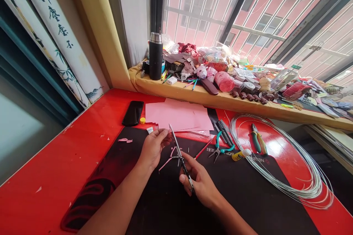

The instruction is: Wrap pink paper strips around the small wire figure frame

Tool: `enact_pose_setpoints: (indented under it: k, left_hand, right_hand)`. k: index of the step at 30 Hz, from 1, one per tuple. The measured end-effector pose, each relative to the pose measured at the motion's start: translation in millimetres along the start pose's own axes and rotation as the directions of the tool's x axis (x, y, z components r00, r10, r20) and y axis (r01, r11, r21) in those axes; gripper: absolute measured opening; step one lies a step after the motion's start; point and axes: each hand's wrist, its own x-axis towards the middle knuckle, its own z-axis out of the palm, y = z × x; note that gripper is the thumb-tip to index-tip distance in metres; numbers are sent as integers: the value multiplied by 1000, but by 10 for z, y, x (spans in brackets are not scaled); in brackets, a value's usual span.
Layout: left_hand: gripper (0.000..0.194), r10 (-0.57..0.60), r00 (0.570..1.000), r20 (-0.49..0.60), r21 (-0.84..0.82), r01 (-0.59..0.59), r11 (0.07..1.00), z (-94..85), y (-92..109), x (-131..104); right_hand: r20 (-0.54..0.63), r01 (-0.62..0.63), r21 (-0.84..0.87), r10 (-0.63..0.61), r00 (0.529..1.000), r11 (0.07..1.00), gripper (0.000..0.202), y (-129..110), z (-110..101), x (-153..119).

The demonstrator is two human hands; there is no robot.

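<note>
In my right hand [198,180] is a slim pair of scissors [177,147], its blades pointing up and away from me and looking nearly closed. My left hand [156,147] is closed in a pinch beside the blade tips. Whatever lies between its fingertips is too small to make out. Below and between the hands, a little piece of thin pink strips and coiled wire [167,162] lies on the black mat [154,205]. Part of it is hidden behind the scissors. A red pencil-like stick [203,149] lies just beyond my right hand.
Pink paper sheets [176,115] lie ahead, with a phone [132,113] to their left. To the right are teal pliers [220,147], a glue bottle [241,154], green-handled pliers [259,141] and a large wire coil [306,176]. A black flask [156,57] stands on the cluttered ledge.
</note>
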Motion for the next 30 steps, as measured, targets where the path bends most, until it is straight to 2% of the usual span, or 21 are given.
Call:
enact_pose_setpoints:
  k: [30]
  left_hand:
    - [47,-26,999,-19,36,27,999,21,-7,-1]
  right_hand:
    - [-36,-49,16,50,998,999,85,60,18,-12]
